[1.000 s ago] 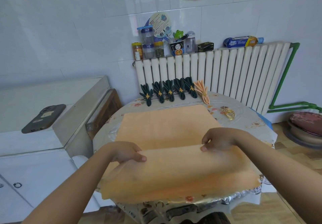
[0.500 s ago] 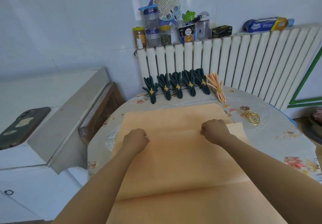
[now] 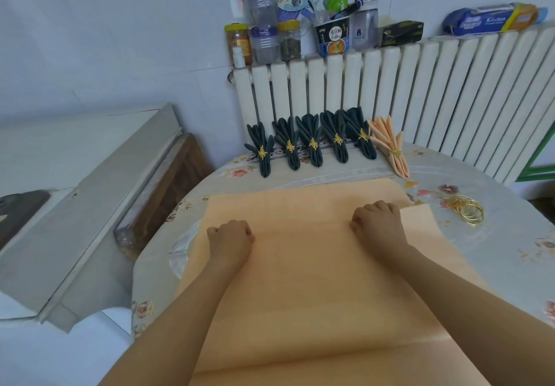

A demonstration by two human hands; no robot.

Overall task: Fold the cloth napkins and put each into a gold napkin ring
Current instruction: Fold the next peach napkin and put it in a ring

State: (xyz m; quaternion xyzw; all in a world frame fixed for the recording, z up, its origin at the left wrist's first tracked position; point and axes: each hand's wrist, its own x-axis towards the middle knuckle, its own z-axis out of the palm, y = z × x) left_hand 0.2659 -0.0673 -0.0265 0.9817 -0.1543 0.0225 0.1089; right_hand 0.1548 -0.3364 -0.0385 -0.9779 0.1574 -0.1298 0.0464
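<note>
Peach cloth napkin lies spread over the round table, one layer turned up toward the far side. Both hands sit on that layer's far edge with fingers curled under: left hand, right hand; each appears to pinch the fold. Just right of the right hand lies a small heap of loose gold rings, too tangled to count. Farther back stand five dark green ringed napkins and one peach ringed napkin. Jars crowd the radiator top; one holds dark bits.

Two bare forearms, sleeveless to the frame's lower edge, ending in bare hands, left and right, without rings, watch or gloves.
</note>
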